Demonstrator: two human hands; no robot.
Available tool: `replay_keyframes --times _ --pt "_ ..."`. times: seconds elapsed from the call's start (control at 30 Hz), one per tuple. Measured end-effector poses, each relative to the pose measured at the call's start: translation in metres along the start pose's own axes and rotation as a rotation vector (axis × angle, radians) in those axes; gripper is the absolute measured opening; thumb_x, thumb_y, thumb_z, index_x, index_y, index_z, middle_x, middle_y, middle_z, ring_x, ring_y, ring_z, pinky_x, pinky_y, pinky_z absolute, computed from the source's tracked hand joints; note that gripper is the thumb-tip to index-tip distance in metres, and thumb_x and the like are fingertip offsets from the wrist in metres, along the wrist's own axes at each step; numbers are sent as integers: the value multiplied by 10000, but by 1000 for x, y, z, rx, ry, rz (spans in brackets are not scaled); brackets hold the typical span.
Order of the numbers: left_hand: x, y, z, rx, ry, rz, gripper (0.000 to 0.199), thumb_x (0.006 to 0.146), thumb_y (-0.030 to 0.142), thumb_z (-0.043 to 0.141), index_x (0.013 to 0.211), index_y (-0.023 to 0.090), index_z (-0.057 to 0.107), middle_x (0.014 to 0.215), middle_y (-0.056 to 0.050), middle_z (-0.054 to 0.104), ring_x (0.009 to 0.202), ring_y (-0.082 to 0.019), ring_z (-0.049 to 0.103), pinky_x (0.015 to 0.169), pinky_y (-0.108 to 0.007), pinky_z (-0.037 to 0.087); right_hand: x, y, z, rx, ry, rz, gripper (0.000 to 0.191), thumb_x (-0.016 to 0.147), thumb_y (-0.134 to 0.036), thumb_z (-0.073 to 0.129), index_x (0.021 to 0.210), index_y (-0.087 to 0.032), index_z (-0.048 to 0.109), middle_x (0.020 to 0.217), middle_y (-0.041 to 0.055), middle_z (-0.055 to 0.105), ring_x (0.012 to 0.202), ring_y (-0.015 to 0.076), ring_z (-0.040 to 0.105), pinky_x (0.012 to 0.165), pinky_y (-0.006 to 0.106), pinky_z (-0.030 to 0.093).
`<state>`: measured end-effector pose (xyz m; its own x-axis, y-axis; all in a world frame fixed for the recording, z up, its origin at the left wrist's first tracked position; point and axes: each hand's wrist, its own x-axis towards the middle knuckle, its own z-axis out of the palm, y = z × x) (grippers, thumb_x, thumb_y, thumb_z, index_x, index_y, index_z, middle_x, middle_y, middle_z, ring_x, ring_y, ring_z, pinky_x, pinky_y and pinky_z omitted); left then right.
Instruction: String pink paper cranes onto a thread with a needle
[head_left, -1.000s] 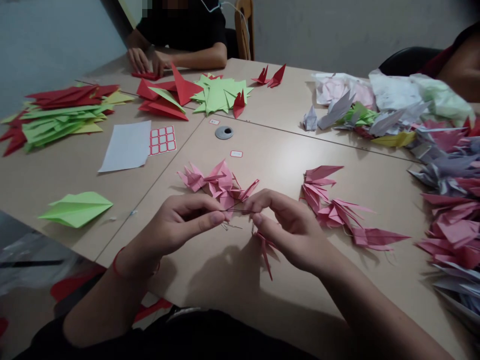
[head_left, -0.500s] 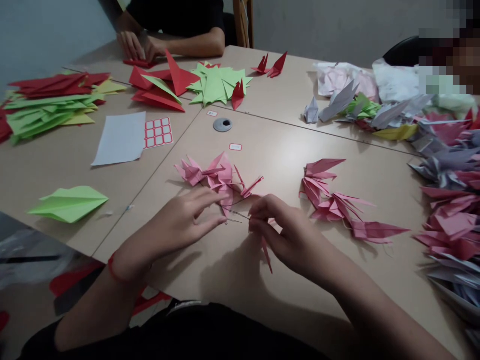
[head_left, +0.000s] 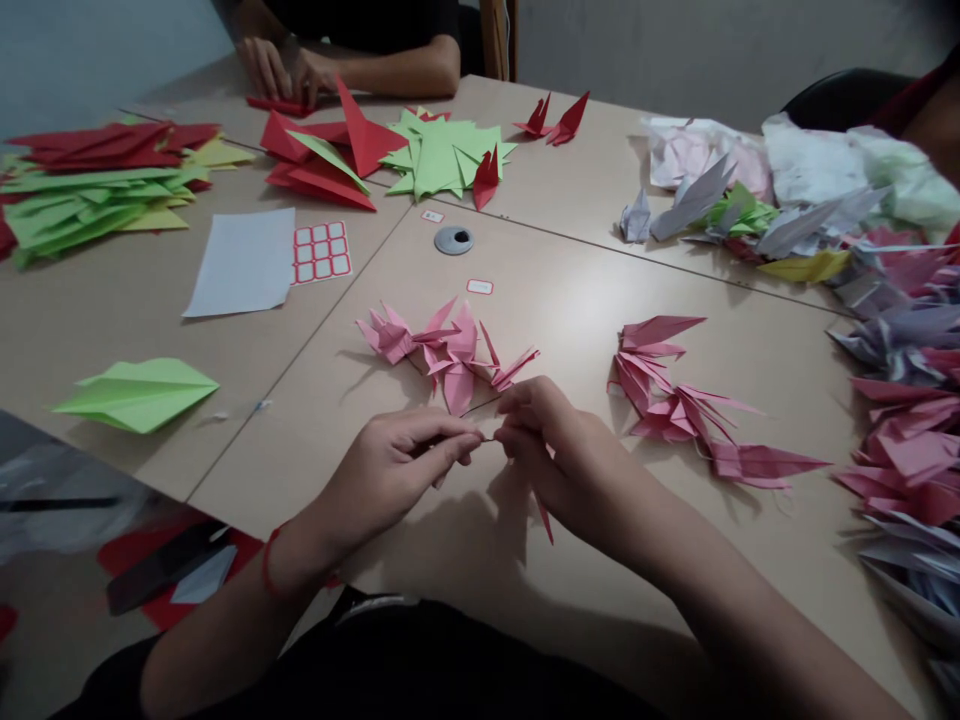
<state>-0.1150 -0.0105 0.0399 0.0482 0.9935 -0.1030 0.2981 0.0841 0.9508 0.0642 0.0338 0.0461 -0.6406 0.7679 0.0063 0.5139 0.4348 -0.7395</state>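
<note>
Near the table's front edge, my left hand (head_left: 420, 455) pinches a thin dark string or wire (head_left: 487, 440), its fingertips closed. My right hand (head_left: 555, 445) is closed on the same strand just to the right, a small gap between the hands. A pink folded paper piece (head_left: 544, 518) shows under my right hand, mostly hidden by it. Beyond my hands lies a cluster of pink paper cranes (head_left: 457, 350), and a dark strand runs from it toward my right hand. More pink cranes (head_left: 675, 405), joined in a row, lie to the right.
Green (head_left: 90, 210) and red folded papers are stacked at the left, near a white sheet (head_left: 244, 262) and a label sheet (head_left: 322, 252). One green piece (head_left: 139, 395) lies front left. Many cranes (head_left: 907, 440) pile up at right. A person's hands (head_left: 285, 75) hold red paper across the table.
My left hand has moved right and its fingers have closed on the strand near my right hand. The view has shifted slightly.
</note>
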Motion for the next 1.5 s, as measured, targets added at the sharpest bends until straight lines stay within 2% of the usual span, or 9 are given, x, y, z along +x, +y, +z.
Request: replay_keyframes --times 0.27,0.47,0.6,0.8,0.9,1.0,1.1,1.23,1.5 --pt "-2 -20 -12 -245 419 9 82 818 256 630 808 176 638 618 27 572 487 -59 510 400 -142 407 14 7 27 -629 -81 -117 96 799 -71 529 826 -122 606 896 150 643 907 289 544 747 409 399" --pt "-4 -28 -12 -240 454 11 95 814 257 632 814 162 625 614 19 579 490 -64 508 405 -150 407 29 9 47 -797 -119 -107 162 844 -55 473 848 -113 624 915 153 621 924 295 499 686 390 338" --pt "-4 -26 -13 -139 324 -3 126 835 283 606 804 163 628 608 19 563 492 -64 488 431 -159 410 26 12 37 -735 -79 -97 131 816 -53 498 817 -114 614 854 136 622 872 282 504 693 378 322" --pt "9 0 -9 70 -193 57 171 856 286 563 777 182 672 1060 -53 648 871 -140 603 571 -183 442 -6 9 -3 -571 79 -277 224 820 8 405 778 -131 575 754 89 591 635 174 434 627 306 344" --pt "18 14 1 105 -390 76 158 863 266 546 844 190 683 897 -31 683 807 -138 601 649 -219 459 -24 9 -18 -558 149 -349 249 865 -23 381 760 -148 569 738 88 577 648 178 447 615 308 360" --pt "24 22 16 70 -428 94 155 862 238 545 829 180 684 810 -22 678 744 -125 588 627 -216 448 -39 16 -23 -287 262 -284 174 881 -61 439 832 -164 570 765 69 594 699 167 515 627 298 415" --pt "25 26 33 -26 -394 107 150 856 229 562 814 162 690 799 -36 669 704 -114 582 583 -203 443 -52 27 -17 226 440 -66 109 858 -127 564 929 -207 585 784 24 618 702 134 571 620 266 464" --pt "25 28 56 -122 -354 87 155 853 230 566 789 139 673 776 -49 643 651 -109 573 532 -200 460 -63 41 -1 749 507 118 86 836 -221 626 897 -253 678 860 24 670 797 153 627 666 287 513" --pt "45 16 93 -108 -380 282 138 862 240 552 804 148 639 885 -74 651 766 -129 608 594 -212 497 -71 81 -1 850 681 129 125 874 -305 564 795 -220 609 824 12 593 778 138 584 736 305 500"
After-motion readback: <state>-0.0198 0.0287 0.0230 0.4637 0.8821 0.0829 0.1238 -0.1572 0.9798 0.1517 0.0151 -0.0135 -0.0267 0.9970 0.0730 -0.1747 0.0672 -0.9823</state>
